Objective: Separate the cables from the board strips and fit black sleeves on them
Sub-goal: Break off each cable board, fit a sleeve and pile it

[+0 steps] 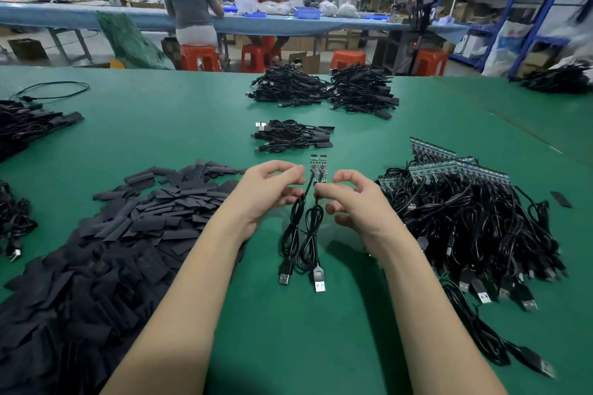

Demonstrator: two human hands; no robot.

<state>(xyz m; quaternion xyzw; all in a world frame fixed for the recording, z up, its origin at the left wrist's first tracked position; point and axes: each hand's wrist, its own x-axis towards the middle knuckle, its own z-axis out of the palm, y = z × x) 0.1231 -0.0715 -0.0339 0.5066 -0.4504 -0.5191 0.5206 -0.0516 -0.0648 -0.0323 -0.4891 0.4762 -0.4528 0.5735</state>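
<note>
While both hands hover over the middle of the green counter (321, 346), two small boards (318, 168) lie side by side between them at about twelve o'clock from the wrists, each with a black cable (290, 234) trailing back toward six o'clock and ending in a USB plug (319, 280). The left hand (272, 191) has its fingers curled, thumb and forefinger close beside the left board and its cable end; whether it actually pinches them cannot be told. The right hand (353, 199) is likewise curled, its fingertips at the foot of the right board, contact uncertain.

At nine o'clock lies a large heap of black sleeves (128, 234); at three o'clock, a pile of unsplit board strips (462, 167) with their cables tangled beneath. Finished bundles (292, 136) sit farther off at twelve o'clock.

The boards look thin, light and stiff, likely brittle where the wires join, so holding them by the long edges seems safest, away from the wire joint. The cables are limp and will drag behind. The sleeves look flat, soft and flimsy, and probably need opening at the mouth before a board slides in.
</note>
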